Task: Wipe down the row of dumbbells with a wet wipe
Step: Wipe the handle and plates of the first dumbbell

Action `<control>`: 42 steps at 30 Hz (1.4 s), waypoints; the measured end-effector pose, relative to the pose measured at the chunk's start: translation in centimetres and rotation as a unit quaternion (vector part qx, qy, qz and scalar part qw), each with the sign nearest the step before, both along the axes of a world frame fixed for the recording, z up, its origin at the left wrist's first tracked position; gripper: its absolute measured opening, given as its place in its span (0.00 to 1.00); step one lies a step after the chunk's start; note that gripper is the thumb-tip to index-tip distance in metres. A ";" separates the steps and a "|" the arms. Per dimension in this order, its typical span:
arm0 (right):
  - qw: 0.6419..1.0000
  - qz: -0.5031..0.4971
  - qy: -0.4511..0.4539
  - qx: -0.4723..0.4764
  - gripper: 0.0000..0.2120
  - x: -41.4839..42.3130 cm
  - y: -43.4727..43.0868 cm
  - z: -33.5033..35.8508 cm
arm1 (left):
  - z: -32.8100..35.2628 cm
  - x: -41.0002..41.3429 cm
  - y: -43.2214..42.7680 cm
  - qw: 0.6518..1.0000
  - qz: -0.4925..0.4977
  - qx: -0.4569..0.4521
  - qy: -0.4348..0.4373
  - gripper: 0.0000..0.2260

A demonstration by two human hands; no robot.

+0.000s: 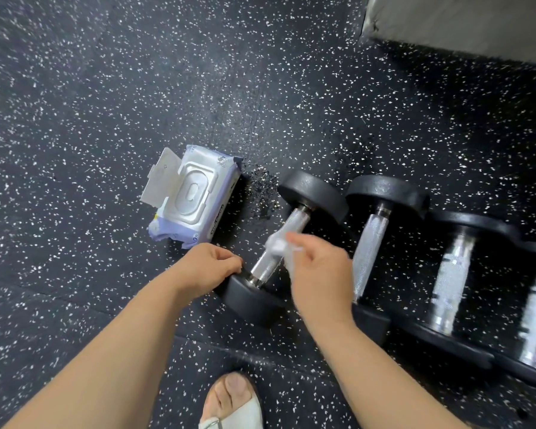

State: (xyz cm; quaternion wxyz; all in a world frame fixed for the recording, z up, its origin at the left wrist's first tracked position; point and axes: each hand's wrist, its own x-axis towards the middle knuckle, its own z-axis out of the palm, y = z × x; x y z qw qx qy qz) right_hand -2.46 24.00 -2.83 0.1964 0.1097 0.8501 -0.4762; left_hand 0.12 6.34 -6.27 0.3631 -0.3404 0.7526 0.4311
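Several black dumbbells with knurled steel handles lie side by side on the floor, from the leftmost dumbbell to the second dumbbell and others running off the right edge. My left hand grips the near head of the leftmost dumbbell, fingers curled over its rim. My right hand pinches a white wet wipe over that dumbbell's handle; the hand and wipe are blurred.
A purple wet wipe pack lies left of the dumbbells with its white lid flipped open. The floor is black speckled rubber. A grey padded block sits at the top right. My sandalled foot is at the bottom.
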 end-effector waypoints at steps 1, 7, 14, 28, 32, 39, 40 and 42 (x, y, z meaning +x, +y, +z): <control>0.994 -0.105 -0.028 -0.012 0.10 -0.4 0.1 0.3 | 0.0 0.0 -0.1 1.000 0.003 -0.001 -0.001 0.07; 0.934 -0.306 -0.159 -0.097 0.13 -3.2 -1.7 -1.7 | 0.1 -0.4 -0.2 1.000 0.003 0.000 0.005 0.06; 0.962 -0.185 -0.199 -0.037 0.07 -1.4 -4.6 -3.6 | -0.4 -0.6 -0.1 0.997 -0.043 -0.013 0.056 0.13; 0.881 -0.331 -0.235 -0.243 0.16 -5.6 -3.2 -4.7 | -0.1 -1.1 -0.4 0.996 -0.074 0.008 0.047 0.13; 0.912 -0.276 -0.228 -0.200 0.17 -3.6 -4.0 -4.7 | -0.5 -1.0 -0.2 0.995 -0.085 -0.001 0.050 0.14; 0.907 -0.163 -0.349 -0.171 0.12 -2.3 -3.7 -3.8 | 1.2 -2.6 1.7 0.954 -0.230 -0.180 0.062 0.06; 0.899 -0.211 -0.332 -0.191 0.14 -3.4 -3.3 -3.8 | 1.4 -2.7 2.0 0.943 -0.251 -0.207 0.063 0.06; 0.864 -0.299 -0.303 -0.269 0.08 -5.7 -2.6 -3.6 | 1.3 -3.0 2.6 0.927 -0.276 -0.243 0.073 0.07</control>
